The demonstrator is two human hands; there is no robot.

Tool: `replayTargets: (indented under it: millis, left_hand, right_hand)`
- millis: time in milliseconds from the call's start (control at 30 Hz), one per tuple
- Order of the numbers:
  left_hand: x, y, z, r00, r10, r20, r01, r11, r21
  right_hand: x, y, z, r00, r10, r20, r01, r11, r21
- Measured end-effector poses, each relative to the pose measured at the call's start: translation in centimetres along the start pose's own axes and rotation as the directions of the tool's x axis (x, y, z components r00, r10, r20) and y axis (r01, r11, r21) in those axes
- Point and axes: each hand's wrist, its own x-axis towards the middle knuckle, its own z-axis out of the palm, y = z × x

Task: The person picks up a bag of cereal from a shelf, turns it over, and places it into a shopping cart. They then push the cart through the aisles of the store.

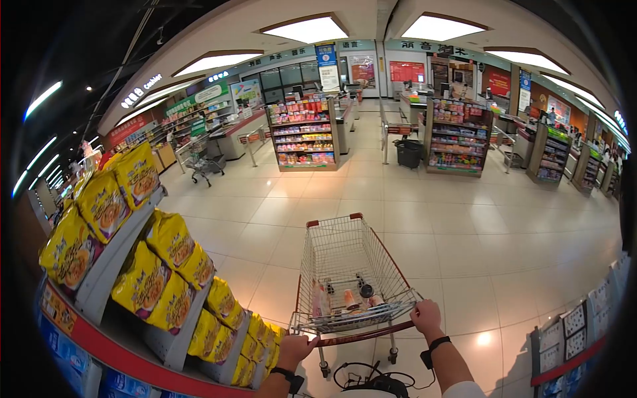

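Note:
A wire shopping cart point(338, 249) with red trim stands directly in front of me. My left hand point(296, 349) is closed round the left end of its dark red handle point(365, 334), thumb toward the middle. At the handle's right end, my right hand point(425, 316) is wrapped in a fist. Several small items lie in the cart near me, among them an orange-and-white package point(350, 299) and a round dark-topped container point(366, 290). Their exact kinds are too small to tell. Each wrist wears a black band.
A shelf of yellow food bags point(142, 278) runs close along my left. Another rack point(564, 341) stands at the lower right. Ahead across the tiled floor point(458, 245) are checkout lanes, two snack shelves point(304, 132) point(458, 136), a dark bin point(408, 153) and another cart point(203, 162).

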Motion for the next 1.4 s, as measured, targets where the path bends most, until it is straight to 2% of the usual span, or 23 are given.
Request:
replayTargets:
  millis: [333, 433, 467, 533, 567, 700, 767, 867, 1000, 1100, 1200, 1267, 1400]
  left_hand:
    - [14.2, -2.3, 2.8, 0.993, -0.113, -0.04, 0.113, 0.994, -0.006]
    - [18.5, -2.7, 3.3, 0.973, -0.216, 0.078, 0.22, 0.974, -0.047]
    - [20.1, -3.0, 3.1, 0.977, -0.204, 0.063, 0.207, 0.978, -0.034]
    - [23.2, -3.7, 3.7, 0.956, -0.275, 0.098, 0.278, 0.96, -0.018]
    - [23.9, -4.0, 4.0, 0.949, -0.313, 0.04, 0.314, 0.948, -0.043]
    - [29.1, -5.7, 5.5, 0.93, -0.368, -0.027, 0.368, 0.93, 0.0]
    - [31.6, -6.9, 6.1, 0.928, -0.371, -0.036, 0.371, 0.928, -0.007]
    - [35.8, -8.9, 6.4, 0.921, -0.389, -0.034, 0.388, 0.921, -0.016]
    - [40.4, -11.7, 6.3, 0.92, -0.387, -0.062, 0.387, 0.922, -0.007]
    - [44.0, -14.1, 5.7, 0.913, -0.407, -0.017, 0.406, 0.913, -0.026]
    - [47.2, -16.8, 6.0, 0.893, -0.449, 0.003, 0.449, 0.893, -0.013]
    - [49.9, -19.3, 6.7, 0.906, -0.422, -0.027, 0.42, 0.905, -0.061]
    - [55.0, -23.6, 7.2, 0.902, -0.432, -0.011, 0.431, 0.9, -0.062]
  right_hand:
    - [18.3, 3.5, 8.5, 0.985, -0.167, -0.052, 0.171, 0.981, 0.089]
    - [23.4, 5.4, 11.5, 0.968, -0.246, -0.058, 0.251, 0.962, 0.105]
    - [25.8, 5.6, 13.3, 0.965, -0.258, -0.053, 0.263, 0.959, 0.104]
    - [29.8, 5.5, 15.0, 0.956, -0.291, -0.037, 0.293, 0.947, 0.131]
    - [31.1, 5.1, 15.5, 0.959, -0.282, -0.015, 0.282, 0.951, 0.129]
    - [38.1, 5.0, 19.1, 0.955, -0.297, 0.018, 0.29, 0.943, 0.164]
    - [41.3, 4.3, 20.8, 0.96, -0.278, -0.027, 0.279, 0.949, 0.144]
    - [46.4, 3.8, 23.5, 0.957, -0.285, 0.052, 0.273, 0.947, 0.167]
    - [52.0, 2.4, 26.1, 0.939, -0.335, 0.072, 0.324, 0.937, 0.134]
    - [56.1, 1.4, 28.7, 0.932, -0.339, 0.126, 0.316, 0.933, 0.175]
    - [60.1, 0.3, 32.6, 0.934, -0.349, 0.072, 0.334, 0.928, 0.163]
    - [63.3, -1.4, 34.4, 0.938, -0.338, 0.075, 0.334, 0.941, 0.054]
    - [69.2, -4.1, 37.6, 0.929, -0.368, 0.034, 0.362, 0.925, 0.116]
